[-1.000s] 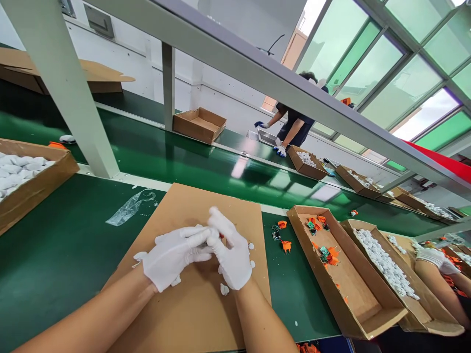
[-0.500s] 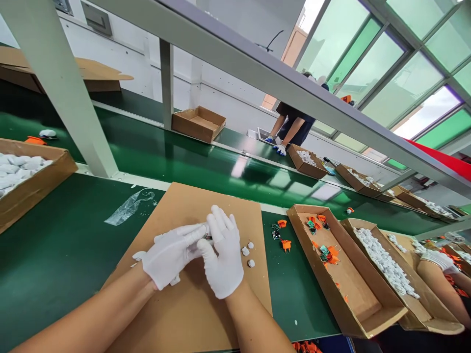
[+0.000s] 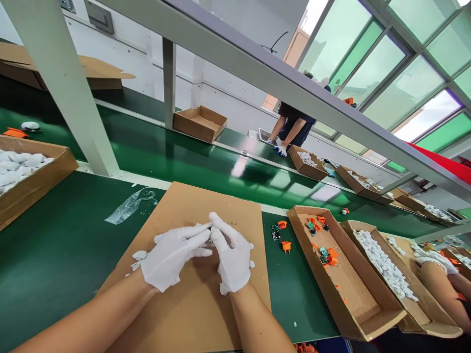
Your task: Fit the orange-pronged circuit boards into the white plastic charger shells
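Observation:
Both my hands wear white gloves and meet over a brown cardboard sheet [image 3: 191, 314] lying on the green bench. My left hand [image 3: 171, 255] and my right hand [image 3: 231, 257] have their fingertips pressed together around a small dark part [image 3: 209, 240] that is mostly hidden. A few small white pieces [image 3: 251, 264] lie on the cardboard beside my right hand, and one white piece [image 3: 139, 256] lies by my left wrist.
A shallow cardboard tray [image 3: 353, 294] with orange and green parts sits to the right, a tray of white pieces [image 3: 382, 267] beside it. A box of white pieces [image 3: 22, 169] stands far left. Loose orange parts [image 3: 286, 245] lie on the bench. A co-worker's arm [image 3: 437, 279] is at right; another person [image 3: 290, 130] works across the belt.
My right hand turned from palm-down back to a pinch against the left fingertips. The items on the far conveyor belt drifted left.

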`<state>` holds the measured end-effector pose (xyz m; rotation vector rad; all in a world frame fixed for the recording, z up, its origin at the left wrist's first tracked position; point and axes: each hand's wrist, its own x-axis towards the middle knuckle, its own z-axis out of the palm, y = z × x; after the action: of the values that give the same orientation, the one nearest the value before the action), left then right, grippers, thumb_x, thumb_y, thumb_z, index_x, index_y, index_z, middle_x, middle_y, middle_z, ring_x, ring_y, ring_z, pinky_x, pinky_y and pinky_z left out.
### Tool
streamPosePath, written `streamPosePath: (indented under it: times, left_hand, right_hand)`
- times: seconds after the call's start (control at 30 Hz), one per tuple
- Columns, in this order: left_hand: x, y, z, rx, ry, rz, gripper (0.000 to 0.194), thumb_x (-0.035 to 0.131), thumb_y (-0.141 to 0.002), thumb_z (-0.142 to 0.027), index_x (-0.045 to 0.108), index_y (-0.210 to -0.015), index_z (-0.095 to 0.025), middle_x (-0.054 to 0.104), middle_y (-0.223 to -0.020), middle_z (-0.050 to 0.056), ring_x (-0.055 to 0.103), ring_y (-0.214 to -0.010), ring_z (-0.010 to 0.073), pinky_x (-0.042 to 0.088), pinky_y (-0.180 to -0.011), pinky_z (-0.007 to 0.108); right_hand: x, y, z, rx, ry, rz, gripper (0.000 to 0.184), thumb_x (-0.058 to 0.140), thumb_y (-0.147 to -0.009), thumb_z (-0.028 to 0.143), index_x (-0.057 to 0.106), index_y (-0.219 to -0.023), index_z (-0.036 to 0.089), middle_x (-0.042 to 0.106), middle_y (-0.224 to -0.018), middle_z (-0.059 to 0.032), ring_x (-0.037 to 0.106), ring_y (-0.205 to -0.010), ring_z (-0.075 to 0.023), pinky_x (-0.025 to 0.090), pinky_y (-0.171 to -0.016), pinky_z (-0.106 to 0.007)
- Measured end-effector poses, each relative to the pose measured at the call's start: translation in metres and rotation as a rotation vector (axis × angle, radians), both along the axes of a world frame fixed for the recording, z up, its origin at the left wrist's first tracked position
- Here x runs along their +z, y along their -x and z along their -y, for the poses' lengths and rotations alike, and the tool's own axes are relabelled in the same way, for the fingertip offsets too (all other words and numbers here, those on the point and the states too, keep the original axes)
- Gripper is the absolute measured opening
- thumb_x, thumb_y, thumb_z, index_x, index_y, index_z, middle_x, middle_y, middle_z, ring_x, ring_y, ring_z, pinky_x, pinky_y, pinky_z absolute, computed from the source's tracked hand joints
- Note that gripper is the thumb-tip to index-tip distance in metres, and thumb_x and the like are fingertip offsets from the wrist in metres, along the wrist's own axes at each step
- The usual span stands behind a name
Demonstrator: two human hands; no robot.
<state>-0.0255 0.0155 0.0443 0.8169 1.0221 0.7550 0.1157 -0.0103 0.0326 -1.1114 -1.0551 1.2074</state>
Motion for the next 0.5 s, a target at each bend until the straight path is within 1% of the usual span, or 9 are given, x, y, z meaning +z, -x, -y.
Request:
streamPosePath:
  times: [0.07,0.1,0.17,0.23,0.3,0.33,0.37,0.43,0.5]
  left_hand:
    - [0.004,0.003,-0.001,-0.089,-0.023,-0.15,0.057,0.073,-0.077,-0.062,0.072,-0.118,-0.022,0.072,-0.12,0.013,0.07,-0.095,0.0307,0.031,-0.033,0.017]
    - [0.005,0.004,-0.001,-0.131,-0.045,-0.208,0.059,0.068,-0.079,-0.066,0.07,-0.119,-0.022,0.072,-0.118,0.013,0.07,-0.095,0.03,0.029,-0.032,0.016]
    - [0.005,0.005,-0.001,-0.197,-0.075,-0.245,0.061,0.064,-0.08,-0.07,0.07,-0.115,-0.021,0.072,-0.113,0.013,0.07,-0.093,0.0285,0.031,-0.034,0.015]
    - [0.003,0.005,0.0,-0.198,-0.036,-0.205,0.063,0.07,-0.075,-0.07,0.071,-0.108,-0.017,0.072,-0.11,0.015,0.069,-0.087,0.0269,0.03,-0.035,0.015]
    - [0.002,0.003,0.001,-0.165,0.018,-0.178,0.067,0.076,-0.068,-0.069,0.071,-0.108,-0.015,0.072,-0.109,0.017,0.069,-0.085,0.0269,0.03,-0.035,0.016]
    - [0.002,0.003,0.002,-0.144,0.036,-0.18,0.069,0.077,-0.067,-0.069,0.071,-0.109,-0.015,0.073,-0.108,0.018,0.069,-0.085,0.0275,0.03,-0.035,0.017]
    - [0.003,0.002,0.002,-0.131,0.044,-0.174,0.071,0.077,-0.066,-0.07,0.07,-0.11,-0.015,0.073,-0.108,0.018,0.069,-0.086,0.0282,0.03,-0.035,0.017]
    - [0.006,0.002,0.002,-0.132,0.024,-0.106,0.068,0.077,-0.068,-0.067,0.069,-0.112,-0.017,0.073,-0.11,0.016,0.069,-0.092,0.029,0.03,-0.034,0.017]
    - [0.01,0.001,0.002,-0.11,0.003,-0.011,0.062,0.078,-0.069,-0.063,0.069,-0.109,-0.017,0.073,-0.107,0.014,0.069,-0.089,0.0273,0.027,-0.033,0.017]
  right_hand:
    - [0.002,-0.007,0.0,0.022,-0.023,0.094,0.056,0.068,-0.089,0.051,0.061,-0.14,0.029,0.068,-0.135,-0.0036,0.066,-0.121,-0.025,0.057,-0.104,-0.04]
    - [0.002,-0.011,0.0,0.039,-0.034,0.163,0.056,0.069,-0.089,0.052,0.061,-0.14,0.03,0.068,-0.135,-0.0035,0.067,-0.12,-0.0247,0.059,-0.1,-0.039]
    - [0.001,-0.019,-0.001,0.082,-0.059,0.284,0.047,0.069,-0.088,0.052,0.069,-0.13,0.031,0.07,-0.131,-0.0039,0.071,-0.11,-0.0243,0.063,-0.089,-0.036]
    - [-0.001,-0.025,-0.002,0.115,-0.101,0.33,0.033,0.069,-0.088,0.052,0.078,-0.111,0.03,0.074,-0.123,-0.0045,0.074,-0.098,-0.0241,0.064,-0.081,-0.036]
    - [-0.005,-0.028,-0.004,0.107,-0.154,0.347,0.028,0.067,-0.089,0.051,0.081,-0.096,0.028,0.075,-0.118,-0.0042,0.073,-0.097,-0.0243,0.063,-0.085,-0.037]
    - [-0.008,-0.028,-0.004,0.092,-0.179,0.37,0.028,0.067,-0.09,0.051,0.081,-0.095,0.028,0.075,-0.118,-0.0039,0.072,-0.101,-0.0245,0.061,-0.088,-0.037]
    - [-0.01,-0.027,-0.005,0.082,-0.207,0.406,0.029,0.065,-0.092,0.052,0.081,-0.098,0.029,0.074,-0.12,-0.0037,0.071,-0.107,-0.0247,0.06,-0.093,-0.037]
    - [-0.017,-0.026,-0.006,0.092,-0.3,0.513,0.039,0.056,-0.096,0.056,0.074,-0.12,0.031,0.07,-0.131,-0.0042,0.064,-0.123,-0.025,0.054,-0.104,-0.039]
    - [-0.023,-0.023,-0.007,0.07,-0.468,0.653,0.054,0.045,-0.099,0.061,0.057,-0.144,0.033,0.062,-0.143,-0.0063,0.051,-0.139,-0.0266,0.043,-0.116,-0.048]
